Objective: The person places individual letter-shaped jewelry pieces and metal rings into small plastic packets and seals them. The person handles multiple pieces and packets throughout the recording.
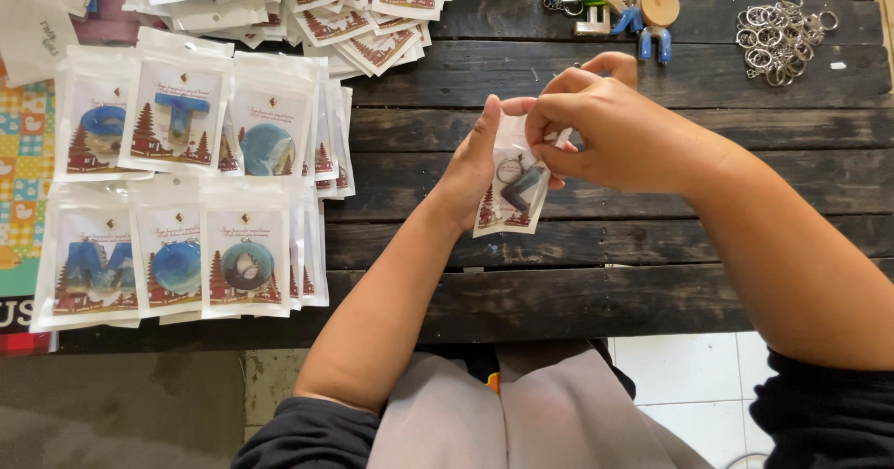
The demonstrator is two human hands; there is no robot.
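- Dark, weathered wooden planks form the table (605, 245) under both hands, seen from the head camera looking straight down; pale floor tiles show below the table's near edge, beside the person's grey lap.
- Between the two hands, a small clear pouch (512, 185) with a printed card inside is held upright just above the planks; a dark keychain piece with a metal ring shows through its front.
- Left hand (475, 166) presses flat against the pouch's left side, fingers straight, thumb at its upper edge.
- Right hand (605, 129) is curled over the pouch's top, fingertips pinching the opening shut.
- Well to the left of the left hand lie rows of filled pouches (177, 217), each showing a blue letter-shaped piece on a card.
- Beyond the left hand, farther up the table, a loose heap of empty printed cards and pouches (317, 3) spreads out.
- Beyond the right hand sit unpacked coloured keychains (615, 3), and to their right a pile of metal split rings (778, 31).
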